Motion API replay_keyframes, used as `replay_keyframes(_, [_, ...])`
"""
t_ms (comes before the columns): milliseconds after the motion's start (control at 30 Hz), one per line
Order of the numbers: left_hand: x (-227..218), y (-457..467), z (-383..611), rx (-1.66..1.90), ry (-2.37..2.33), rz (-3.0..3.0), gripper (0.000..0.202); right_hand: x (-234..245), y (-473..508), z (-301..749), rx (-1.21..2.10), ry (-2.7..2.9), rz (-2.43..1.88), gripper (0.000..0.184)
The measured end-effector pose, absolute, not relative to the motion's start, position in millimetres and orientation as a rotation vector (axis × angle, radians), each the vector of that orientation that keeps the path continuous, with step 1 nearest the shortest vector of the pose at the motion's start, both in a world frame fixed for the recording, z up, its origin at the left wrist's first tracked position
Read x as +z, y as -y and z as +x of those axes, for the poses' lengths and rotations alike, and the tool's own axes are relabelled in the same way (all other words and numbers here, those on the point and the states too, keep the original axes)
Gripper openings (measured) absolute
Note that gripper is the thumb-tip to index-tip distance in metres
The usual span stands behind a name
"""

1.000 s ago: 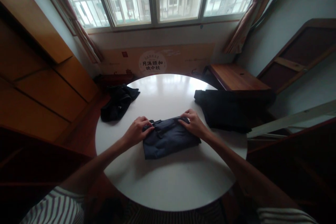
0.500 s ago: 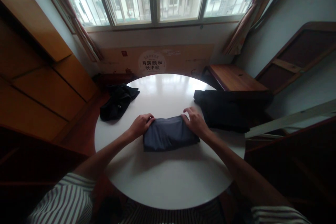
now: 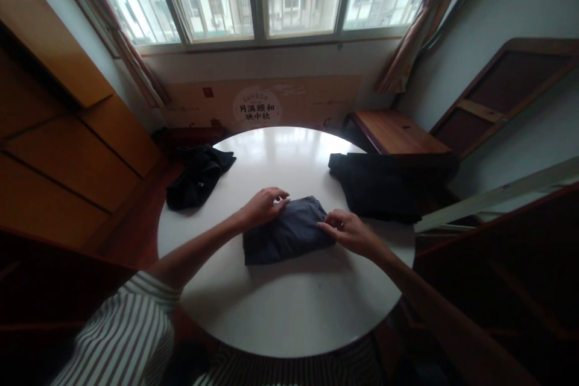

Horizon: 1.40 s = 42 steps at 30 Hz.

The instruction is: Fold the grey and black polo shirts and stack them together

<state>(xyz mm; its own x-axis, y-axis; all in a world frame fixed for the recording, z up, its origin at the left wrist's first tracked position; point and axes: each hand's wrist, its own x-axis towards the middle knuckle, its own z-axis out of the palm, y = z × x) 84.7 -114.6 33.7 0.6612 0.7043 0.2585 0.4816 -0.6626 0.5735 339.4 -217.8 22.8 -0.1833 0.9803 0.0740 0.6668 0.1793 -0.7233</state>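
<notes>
A folded dark blue-grey garment (image 3: 284, 234) lies in the middle of the round white table (image 3: 289, 307). My left hand (image 3: 265, 205) rests flat on the garment's far left part, fingers stretched out to the right. At the garment's right edge, my right hand (image 3: 346, 230) has its fingers drawn together and pointing left, touching the cloth; whether it grips the fabric is unclear.
A crumpled black garment (image 3: 199, 175) hangs over the table's far left edge. A larger black garment (image 3: 377, 187) lies at the far right edge, reaching onto a wooden bench (image 3: 398, 132). Wooden cabinets stand at the left, a window and a cardboard box behind.
The garment was folded over into a smaller bundle. My left hand slid onto its top, and my right hand dropped back to its right edge. The view shifted slightly.
</notes>
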Motion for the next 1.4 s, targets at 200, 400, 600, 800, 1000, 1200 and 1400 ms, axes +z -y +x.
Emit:
replay_keyframes(200, [17.8,93.7,128.0,0.526,-0.822,2.23,0.04,17.7,213.4,351.0,1.255,1.62,-1.541,0.056])
replay_keyframes(400, [8.1,91.3,132.2,0.754,-0.798,2.081,0.04,8.6,212.3,351.5,1.072,1.788,-1.477,0.042])
replay_keyframes(600, [1.5,95.7,132.0,0.798,-0.868,2.064,0.027,6.0,208.3,341.1,0.759,1.948,-1.395,0.023])
replay_keyframes(800, [-2.8,96.2,129.5,0.748,-0.925,2.077,0.027,13.1,210.0,347.2,0.738,1.882,-1.426,0.025])
replay_keyframes(1000, [-2.4,96.6,131.2,0.712,-0.894,2.08,0.026,9.2,209.2,343.8,0.795,1.848,-1.487,0.037])
replay_keyframes(1200, [-5.3,97.5,130.6,0.746,-0.856,2.09,0.027,11.3,199.9,332.0,0.725,1.984,-1.399,0.028])
replay_keyframes(1400, [-7.7,98.1,127.4,0.783,-0.856,2.042,0.026,12.5,198.3,348.2,0.832,1.902,-1.431,0.033])
